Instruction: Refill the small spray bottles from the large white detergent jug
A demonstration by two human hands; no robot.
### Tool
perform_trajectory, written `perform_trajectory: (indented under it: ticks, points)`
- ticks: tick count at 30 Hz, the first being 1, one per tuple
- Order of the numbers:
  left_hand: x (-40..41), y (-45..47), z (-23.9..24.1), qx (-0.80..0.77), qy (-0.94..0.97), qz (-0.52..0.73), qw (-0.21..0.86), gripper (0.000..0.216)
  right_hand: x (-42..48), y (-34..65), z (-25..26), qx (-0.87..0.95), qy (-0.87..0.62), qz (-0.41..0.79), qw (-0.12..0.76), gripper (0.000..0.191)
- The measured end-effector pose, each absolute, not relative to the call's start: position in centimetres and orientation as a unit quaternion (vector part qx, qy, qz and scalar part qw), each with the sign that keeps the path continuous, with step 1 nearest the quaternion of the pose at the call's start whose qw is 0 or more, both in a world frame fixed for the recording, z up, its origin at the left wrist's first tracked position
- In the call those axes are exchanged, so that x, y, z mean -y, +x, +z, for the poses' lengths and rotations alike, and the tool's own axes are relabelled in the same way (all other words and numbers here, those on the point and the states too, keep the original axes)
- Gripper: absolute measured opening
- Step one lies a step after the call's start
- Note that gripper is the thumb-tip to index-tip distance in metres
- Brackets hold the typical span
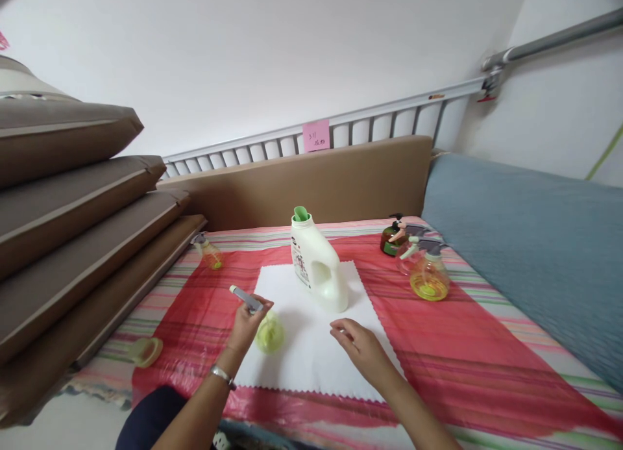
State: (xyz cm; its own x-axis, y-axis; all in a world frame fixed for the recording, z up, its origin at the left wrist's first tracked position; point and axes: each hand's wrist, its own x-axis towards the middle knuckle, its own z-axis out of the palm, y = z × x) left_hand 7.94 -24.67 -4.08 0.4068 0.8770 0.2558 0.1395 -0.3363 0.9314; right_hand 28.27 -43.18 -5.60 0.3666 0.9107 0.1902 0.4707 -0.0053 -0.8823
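Observation:
My left hand [248,320] is closed around the grey head of a spray bottle [270,335]. Its pale nozzle points up to the left, and its round clear body with yellow-green liquid shows beside my fingers. My right hand [357,346] hovers over the white cloth [311,365], fingers loosely curled, with nothing visible in them. Between and beyond both hands, a large cream jug [318,268] with a handle stands upright on the cloth. The jug's mouth is uncapped and shows a green spout [300,213].
More spray bottles [429,278] and a dark green pump bottle [389,241] stand at the right. Another small spray bottle [210,252] is at the back left. A pale cap [146,351] lies front left. Stacked brown cushions [87,242] border the left, a blue padded surface [525,242] the right.

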Motion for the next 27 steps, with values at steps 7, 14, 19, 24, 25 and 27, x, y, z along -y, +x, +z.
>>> perform_trajectory:
  ticks: [7, 14, 19, 24, 25, 27]
  points:
    - [24.8, 8.4, -5.0, -0.366, 0.708, 0.438, 0.416, 0.024, 42.8, 27.8, -6.4, 0.527, -0.673, 0.222, 0.469, 0.026]
    - [24.3, 9.2, -5.3, -0.397, 0.705, 0.470, 0.353, 0.027, 42.6, 26.6, -7.2, 0.572, -0.666, 0.219, 0.426, 0.022]
    - [23.3, 9.5, -5.3, -0.419, 0.709, 0.475, 0.309, 0.029, 42.4, 26.7, -7.6, 0.582, -0.667, 0.219, 0.411, 0.020]
    - [22.3, 9.7, -5.1, -0.433, 0.711, 0.474, 0.286, 0.030, 42.4, 26.7, -7.6, 0.583, -0.667, 0.223, 0.407, 0.019]
    - [22.2, 9.8, -5.0, -0.436, 0.710, 0.474, 0.285, 0.030, 42.4, 26.6, -7.6, 0.584, -0.666, 0.225, 0.407, 0.019]
    - [22.0, 9.8, -5.0, -0.446, 0.703, 0.476, 0.282, 0.031, 42.4, 26.4, -7.6, 0.581, -0.664, 0.233, 0.409, 0.018]
